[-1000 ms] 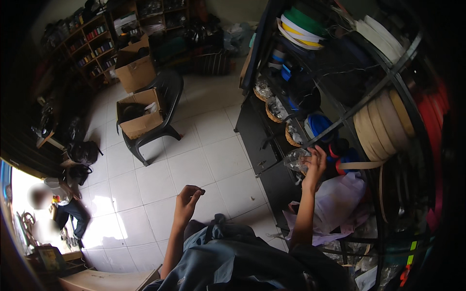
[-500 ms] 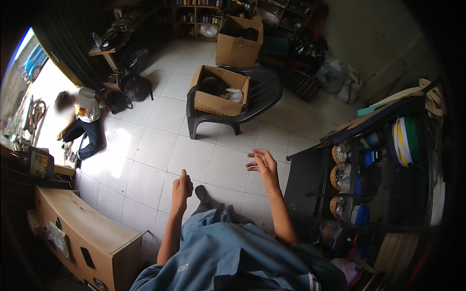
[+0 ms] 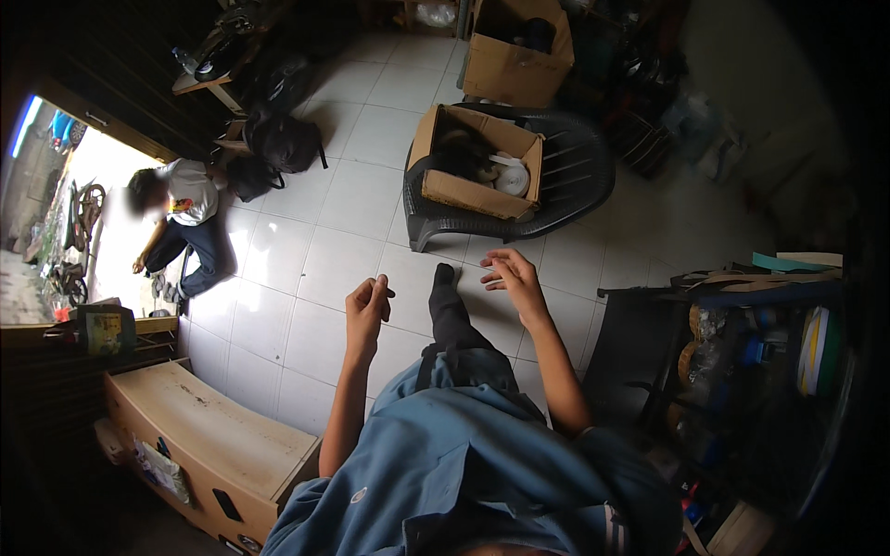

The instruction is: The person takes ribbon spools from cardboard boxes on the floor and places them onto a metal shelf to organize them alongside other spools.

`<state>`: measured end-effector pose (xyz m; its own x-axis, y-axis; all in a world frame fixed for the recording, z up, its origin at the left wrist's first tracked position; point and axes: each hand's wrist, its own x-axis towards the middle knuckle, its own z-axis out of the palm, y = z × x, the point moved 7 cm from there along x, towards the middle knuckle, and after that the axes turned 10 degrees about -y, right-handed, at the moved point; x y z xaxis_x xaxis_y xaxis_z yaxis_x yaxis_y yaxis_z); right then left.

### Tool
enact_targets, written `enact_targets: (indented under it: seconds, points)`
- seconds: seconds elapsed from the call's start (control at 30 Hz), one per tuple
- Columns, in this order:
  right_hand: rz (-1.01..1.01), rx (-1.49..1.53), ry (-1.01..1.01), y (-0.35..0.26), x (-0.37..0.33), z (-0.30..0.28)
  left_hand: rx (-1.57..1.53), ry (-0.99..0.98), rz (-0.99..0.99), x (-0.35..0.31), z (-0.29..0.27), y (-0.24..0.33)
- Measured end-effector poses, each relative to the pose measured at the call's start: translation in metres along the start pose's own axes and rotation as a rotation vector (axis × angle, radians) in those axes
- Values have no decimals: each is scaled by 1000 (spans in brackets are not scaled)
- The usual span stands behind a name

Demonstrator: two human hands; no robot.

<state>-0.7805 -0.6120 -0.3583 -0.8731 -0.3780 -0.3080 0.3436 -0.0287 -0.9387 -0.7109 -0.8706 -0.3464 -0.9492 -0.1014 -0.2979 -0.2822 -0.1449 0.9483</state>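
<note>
My left hand (image 3: 369, 310) hangs in the air over the tiled floor, its fingers curled in and the thumb lying along the top; nothing shows in it. To its right my right hand (image 3: 513, 280) is raised with the fingers bent and apart, holding nothing. Neither hand touches anything. Beyond them, a black plastic chair (image 3: 579, 176) carries an open cardboard box (image 3: 473, 195). Dark items and a round white object (image 3: 512, 179) lie inside that box. One of my feet (image 3: 444, 275), in dark covering, reaches forward between the hands.
A second cardboard box (image 3: 514, 74) is behind the chair. On the right is a dark rack (image 3: 742, 347) with rolls and baskets; at lower left, a wooden cabinet (image 3: 218, 417). Black bags (image 3: 283, 144) lie near a person (image 3: 190, 199) sitting at the bright doorway.
My view has shifted, and the chair with its box appears nearer and further right. One foot has come forward between my hands. Both hands stay raised without holding anything visible.
</note>
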Motion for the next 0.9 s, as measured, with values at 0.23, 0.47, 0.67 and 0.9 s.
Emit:
enact_targets:
  seconds: [0.23,0.47,0.67,0.9]
  points:
    - [90,63,37,13,125,-37,5,-135,-64,137,15,30]
    - [35,110,164,-7,222,-79,356,-356,7,294,61,30]
    - [87,183,393,5,237,-112,599,-553,90,426,113,-52]
    - [268,366,757,25,244,-101,1099,-683,209,544,153,-163]
